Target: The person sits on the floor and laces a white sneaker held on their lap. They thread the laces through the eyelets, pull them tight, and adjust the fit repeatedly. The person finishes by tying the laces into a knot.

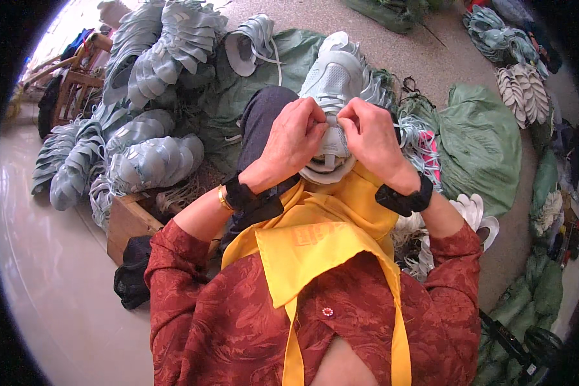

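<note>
The pale shoe [332, 78] pointed its toe to twelve o'clock, heel near the yellow apron [328, 264]. The left hand [289, 136], at its eight, and right hand [376, 136], at its four, were pinched closed (on a lace or not, I couldn't tell). Stacked uppers [156, 164] lay at ten.

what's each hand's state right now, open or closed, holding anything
Left hand: closed, fingers curled at the pale shoe; anything pinched is hidden.
Right hand: closed in a pinch at the same shoe; contents can't be told.
</note>
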### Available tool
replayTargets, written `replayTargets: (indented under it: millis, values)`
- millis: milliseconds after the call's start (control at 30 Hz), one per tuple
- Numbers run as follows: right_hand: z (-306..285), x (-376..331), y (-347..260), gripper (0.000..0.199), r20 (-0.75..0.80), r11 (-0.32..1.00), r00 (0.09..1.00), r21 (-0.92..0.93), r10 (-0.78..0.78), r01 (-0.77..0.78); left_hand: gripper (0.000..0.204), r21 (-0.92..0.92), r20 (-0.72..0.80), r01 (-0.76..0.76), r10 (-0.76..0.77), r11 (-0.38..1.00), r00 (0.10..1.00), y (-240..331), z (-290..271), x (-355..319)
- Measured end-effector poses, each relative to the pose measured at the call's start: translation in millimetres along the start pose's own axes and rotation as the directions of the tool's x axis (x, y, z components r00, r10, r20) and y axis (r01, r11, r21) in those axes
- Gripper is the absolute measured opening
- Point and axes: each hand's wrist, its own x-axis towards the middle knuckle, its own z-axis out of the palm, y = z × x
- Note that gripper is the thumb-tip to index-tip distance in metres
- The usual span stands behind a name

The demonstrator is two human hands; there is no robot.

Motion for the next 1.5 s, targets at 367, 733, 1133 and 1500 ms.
replayTargets:
  millis: [367, 733, 1133, 1500]
  values:
    - [-6, -4, -8, 0.006, -0.049, 0.999, 0.998, 0.007, -0.049, 0.049, 0.010, -0.036, 0.009, -0.013, 0.013, 0.999, 1.000, 0, -3, 1]
    - [-6, -3, -7, 0.012, -0.022, 0.969, 0.993, 0.221, 0.115, -0.107, 0.008, -0.050, 0.013, 0.052, -0.051, 0.997, 0.999, 7, -10, -2]
    - [-8, 4, -8, 0.012, 0.051, 0.985, 0.996, 0.155, 0.074, -0.081, 0.013, 0.055, -0.015, -0.028, 0.029, 0.998, 0.999, 18, -12, 1]
    - [-7, -3, -16, 0.013, -0.027, 0.998, 0.998, -0.027, -0.049, 0.048, 0.019, 0.065, 0.046, 0.002, -0.005, 0.998, 0.999, 11, -9, 0]
